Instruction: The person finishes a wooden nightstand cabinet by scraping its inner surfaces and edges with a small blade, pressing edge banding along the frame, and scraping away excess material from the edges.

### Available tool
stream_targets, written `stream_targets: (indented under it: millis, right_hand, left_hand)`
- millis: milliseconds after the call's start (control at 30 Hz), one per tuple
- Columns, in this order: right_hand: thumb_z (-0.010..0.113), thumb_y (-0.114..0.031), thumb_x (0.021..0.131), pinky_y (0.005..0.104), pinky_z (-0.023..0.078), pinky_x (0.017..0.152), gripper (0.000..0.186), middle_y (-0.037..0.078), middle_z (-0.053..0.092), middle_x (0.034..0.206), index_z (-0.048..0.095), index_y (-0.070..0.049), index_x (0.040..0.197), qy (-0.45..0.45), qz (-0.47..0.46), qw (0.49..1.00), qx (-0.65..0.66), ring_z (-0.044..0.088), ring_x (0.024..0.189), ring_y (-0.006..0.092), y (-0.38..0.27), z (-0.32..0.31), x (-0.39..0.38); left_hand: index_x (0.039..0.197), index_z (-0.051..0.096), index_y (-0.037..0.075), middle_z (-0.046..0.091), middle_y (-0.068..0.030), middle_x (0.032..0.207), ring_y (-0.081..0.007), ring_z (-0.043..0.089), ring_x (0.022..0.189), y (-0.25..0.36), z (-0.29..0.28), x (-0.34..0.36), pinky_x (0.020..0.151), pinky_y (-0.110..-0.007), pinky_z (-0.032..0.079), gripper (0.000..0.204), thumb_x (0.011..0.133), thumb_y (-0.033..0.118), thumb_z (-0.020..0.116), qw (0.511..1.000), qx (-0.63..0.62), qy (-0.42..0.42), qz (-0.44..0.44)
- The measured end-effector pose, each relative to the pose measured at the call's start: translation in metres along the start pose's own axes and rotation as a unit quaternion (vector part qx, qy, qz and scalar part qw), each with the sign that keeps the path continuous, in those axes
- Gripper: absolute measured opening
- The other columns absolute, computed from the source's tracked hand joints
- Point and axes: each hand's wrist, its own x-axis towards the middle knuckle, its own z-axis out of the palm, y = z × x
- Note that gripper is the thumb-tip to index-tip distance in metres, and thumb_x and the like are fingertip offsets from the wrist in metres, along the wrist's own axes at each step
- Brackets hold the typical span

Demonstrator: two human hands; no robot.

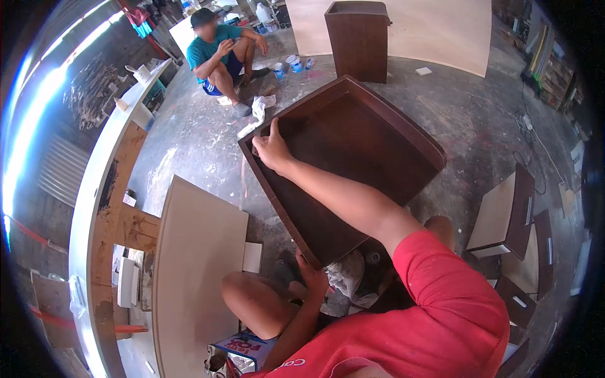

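Right arm [346, 198]: stretched forward, leftward
Right hand [272, 150]: our thumb [275, 128] extended, fingers bent
Left hand [314, 277]: we hold it lower, partly hidden

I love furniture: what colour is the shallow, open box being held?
The shallow, open box is dark reddish-brown, showing best in the head view.

Tray [359, 142]: dark brown, broad flat panel with raised rim. Hand-held, hollow side up, dead ahead at twelve o'clock. Turned cornerwise: far corner at twelve, near one about half past six, rounded one toward three.
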Motion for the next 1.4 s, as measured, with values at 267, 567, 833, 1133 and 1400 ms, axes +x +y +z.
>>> stream_targets:
  millis: [267,567,833,1133,1400]
  right_hand:
    - [0.072,-0.014,0.088,0.0367,0.054,0.08,0.052,0.012,0.069,0.095,0.048,0.001,0.131,0.115,-0.198,0.97,-0.082,0.068,0.087,0.0191,-0.009,-0.025,0.018]
    - [0.068,-0.016,0.093,0.048,0.055,0.082,0.035,0.016,0.075,0.1,0.055,-0.004,0.123,0.335,-0.138,0.908,-0.211,0.072,0.093,0.0369,-0.003,-0.158,0.081]
    - [0.074,-0.009,0.092,0.0384,0.059,0.062,0.04,0.014,0.075,0.095,0.053,-0.001,0.125,0.313,-0.063,0.946,-0.059,0.074,0.073,0.026,-0.006,-0.149,0.082]
    - [0.075,-0.009,0.09,0.0367,0.06,0.056,0.032,0.014,0.075,0.093,0.057,-0.001,0.115,0.318,-0.062,0.944,-0.065,0.074,0.072,0.0241,0.008,-0.156,0.084]
    - [0.078,-0.013,0.088,0.0397,0.059,0.064,0.028,0.014,0.075,0.094,0.062,-0.001,0.109,0.306,-0.043,0.943,-0.122,0.074,0.074,0.0265,0.036,-0.155,0.075]
  left_hand:
    - [0.145,0.036,0.001,0.048,-0.0099,0.135,-0.0217,0.047,0.129,0.033,0.011,0.008,0.111,-0.036,0.037,0.063,0.085,-0.014,0.046,0.999,0.015,-0.028,-0.043]
    - [0.147,0.035,0.001,0.048,-0.0103,0.136,-0.0213,0.047,0.13,0.037,-0.004,0.01,0.112,-0.036,0.036,0.054,0.094,0.0,0.05,0.999,0.022,-0.031,-0.035]
    - [0.147,0.036,0.001,0.049,-0.0111,0.135,-0.0224,0.047,0.129,0.026,-0.017,-0.001,0.112,-0.035,0.034,0.056,0.095,0.011,0.055,0.999,0.023,-0.023,-0.005]
    - [0.145,0.037,0.001,0.047,-0.0119,0.136,-0.023,0.045,0.131,0.04,-0.017,-0.014,0.113,-0.037,0.033,0.057,0.089,-0.003,0.047,0.995,0.079,-0.017,-0.057]
    - [0.146,0.034,0.0,0.045,-0.0138,0.138,-0.0241,0.044,0.133,0.058,-0.015,-0.023,0.114,-0.037,0.032,0.062,0.085,-0.011,0.04,0.983,0.153,-0.021,-0.096]
